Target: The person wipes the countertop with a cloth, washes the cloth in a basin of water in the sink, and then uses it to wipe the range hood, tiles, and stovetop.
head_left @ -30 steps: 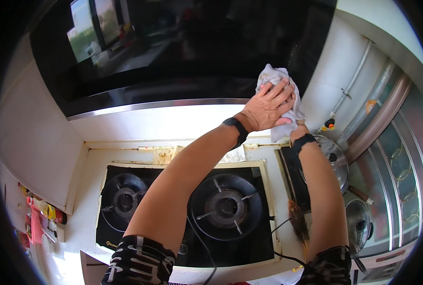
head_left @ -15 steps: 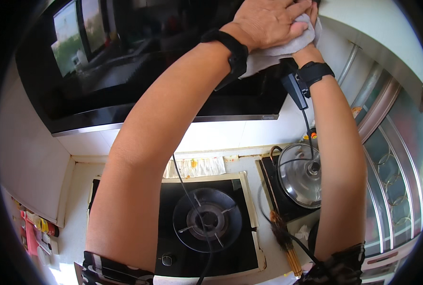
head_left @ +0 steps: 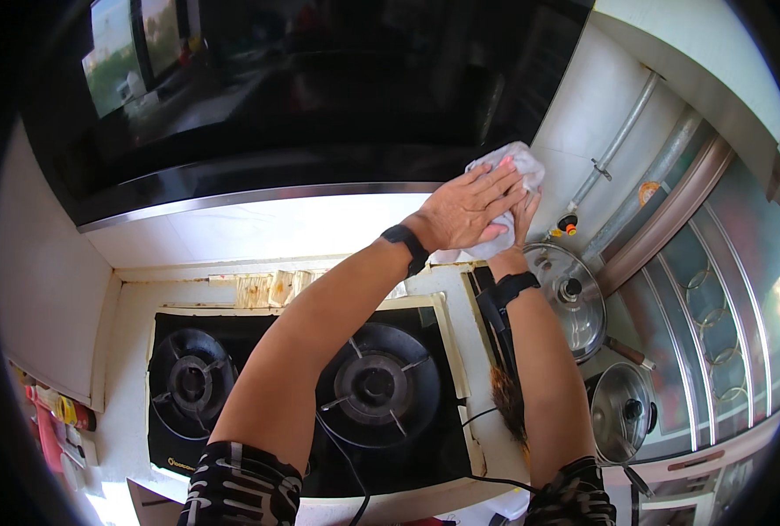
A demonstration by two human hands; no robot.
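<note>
A pale grey-white cloth (head_left: pixel 530 164) is at the lower right corner of the glossy black range hood (head_left: pixel 320 105). Across the cloth lies my left hand (head_left: pixel 469 210), fingers stretched out and flat on it. My right hand (head_left: pixel 525 219) is close against the left, with the cloth bunched in it. Its fingers are partly hidden by the cloth and my left hand. Both wrists carry black bands. Below my arms is a black gas hob (head_left: pixel 302 473) with a left burner (head_left: pixel 192 377) and a right burner (head_left: pixel 375 383).
Right of my right arm stand a glass-lidded pot (head_left: pixel 574 302) and a smaller lidded pan (head_left: pixel 619 412), handles sticking out. A dark-bristled brush (head_left: pixel 505 403) lies beside the hob. Thin black cables (head_left: pixel 346 456) cross it. Metal pipes (head_left: pixel 622 131) run along the right wall.
Both hands, with the cloth, have come down the hood's right side to its lower corner. The view has shifted, bringing the left burner and the smaller pan into sight.
</note>
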